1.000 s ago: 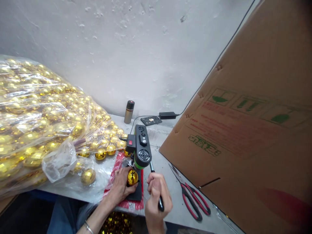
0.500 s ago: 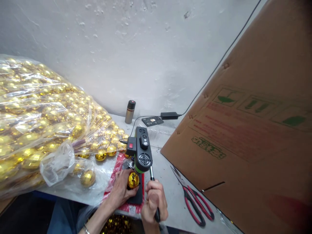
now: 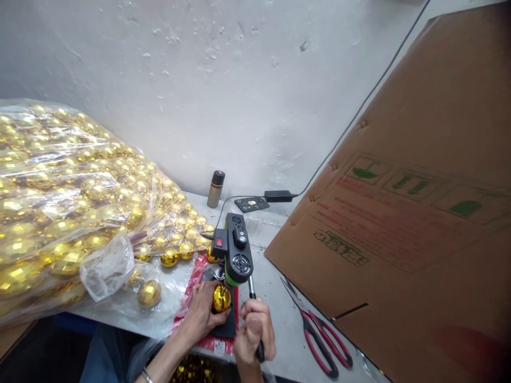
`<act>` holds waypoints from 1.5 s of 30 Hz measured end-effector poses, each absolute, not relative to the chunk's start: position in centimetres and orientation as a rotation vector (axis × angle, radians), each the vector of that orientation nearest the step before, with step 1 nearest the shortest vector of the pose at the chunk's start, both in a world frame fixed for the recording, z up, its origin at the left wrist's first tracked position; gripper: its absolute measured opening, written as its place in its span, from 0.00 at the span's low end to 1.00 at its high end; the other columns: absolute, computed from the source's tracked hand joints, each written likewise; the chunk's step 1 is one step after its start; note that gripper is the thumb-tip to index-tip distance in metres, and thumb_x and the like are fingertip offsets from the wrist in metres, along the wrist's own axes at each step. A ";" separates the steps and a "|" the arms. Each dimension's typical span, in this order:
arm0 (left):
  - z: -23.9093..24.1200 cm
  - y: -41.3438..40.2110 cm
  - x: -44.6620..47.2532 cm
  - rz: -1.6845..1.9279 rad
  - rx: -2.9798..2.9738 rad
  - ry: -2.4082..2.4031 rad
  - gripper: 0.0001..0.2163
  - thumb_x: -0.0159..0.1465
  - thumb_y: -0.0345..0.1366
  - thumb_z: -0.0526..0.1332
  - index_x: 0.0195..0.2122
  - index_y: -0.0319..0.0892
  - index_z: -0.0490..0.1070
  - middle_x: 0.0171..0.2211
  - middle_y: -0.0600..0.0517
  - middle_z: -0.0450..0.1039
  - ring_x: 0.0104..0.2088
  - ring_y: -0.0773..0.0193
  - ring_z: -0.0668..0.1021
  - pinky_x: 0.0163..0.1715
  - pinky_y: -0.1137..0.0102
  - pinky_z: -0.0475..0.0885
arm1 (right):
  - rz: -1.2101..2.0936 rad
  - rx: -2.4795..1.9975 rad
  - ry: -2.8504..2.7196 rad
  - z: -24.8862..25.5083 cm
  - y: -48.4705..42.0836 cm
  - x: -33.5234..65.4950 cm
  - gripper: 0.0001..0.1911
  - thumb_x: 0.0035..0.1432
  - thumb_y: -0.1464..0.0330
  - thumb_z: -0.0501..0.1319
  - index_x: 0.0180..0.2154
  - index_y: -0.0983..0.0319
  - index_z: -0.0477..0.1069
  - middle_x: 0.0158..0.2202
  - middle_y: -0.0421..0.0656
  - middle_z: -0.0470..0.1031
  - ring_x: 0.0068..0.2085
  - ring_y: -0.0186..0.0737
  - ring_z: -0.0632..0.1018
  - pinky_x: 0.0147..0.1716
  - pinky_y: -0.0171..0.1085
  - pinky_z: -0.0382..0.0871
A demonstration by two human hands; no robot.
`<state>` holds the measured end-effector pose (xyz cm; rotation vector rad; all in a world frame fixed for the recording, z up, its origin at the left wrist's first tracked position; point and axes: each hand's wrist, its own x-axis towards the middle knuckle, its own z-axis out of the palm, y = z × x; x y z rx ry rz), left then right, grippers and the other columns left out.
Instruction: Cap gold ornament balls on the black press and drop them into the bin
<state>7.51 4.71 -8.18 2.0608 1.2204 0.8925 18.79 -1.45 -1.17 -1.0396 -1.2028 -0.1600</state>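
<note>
A gold mirrored ball [image 3: 221,299] is gripped between the thumb and fingers of my left hand [image 3: 204,311]. It sits at the front of a small black machine [image 3: 238,250] with round fan grilles and a red switch, over a dark base on red plastic film [image 3: 187,298]. My right hand [image 3: 255,332] is closed around the black-gripped lever [image 3: 252,290] on the machine's right side. The machine's head partly hides the ball's top and whatever touches it there.
To the left, a large clear bag [image 3: 80,197] bulges with gold balls, and a loose ball [image 3: 149,294] lies before it. Red-and-black scissors [image 3: 319,335] lie beside a cardboard box [image 3: 391,213]. Behind stand a bottle [image 3: 215,189], a phone [image 3: 252,204] and a power adapter [image 3: 278,196].
The whole view has shifted slightly, so things sit a little lower. Both hands keep the same hold on the ball and the lever.
</note>
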 end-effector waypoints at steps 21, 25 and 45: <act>-8.6 5.1 8.1 0.892 2.052 1.226 0.25 0.57 0.35 0.68 0.56 0.40 0.71 0.50 0.42 0.78 0.52 0.43 0.77 0.54 0.49 0.70 | -0.196 -0.958 -1.267 -1.3 -1.2 18.9 0.21 0.76 0.66 0.50 0.27 0.59 0.64 0.26 0.35 0.69 0.26 0.32 0.71 0.36 0.36 0.69; -8.9 4.5 7.8 0.864 2.062 1.238 0.26 0.57 0.34 0.68 0.58 0.40 0.70 0.53 0.41 0.78 0.55 0.43 0.77 0.57 0.48 0.70 | -0.090 -1.038 -1.235 3.3 -1.6 18.9 0.17 0.75 0.69 0.51 0.31 0.59 0.66 0.26 0.35 0.65 0.24 0.31 0.67 0.25 0.32 0.60; -1.4 13.1 -0.2 0.362 2.096 2.025 0.19 0.69 0.35 0.62 0.59 0.37 0.67 0.53 0.34 0.75 0.50 0.44 0.84 0.47 0.59 0.78 | 0.008 -1.018 -1.237 5.1 -2.3 18.4 0.18 0.73 0.74 0.52 0.28 0.59 0.62 0.27 0.37 0.64 0.29 0.31 0.69 0.28 0.31 0.63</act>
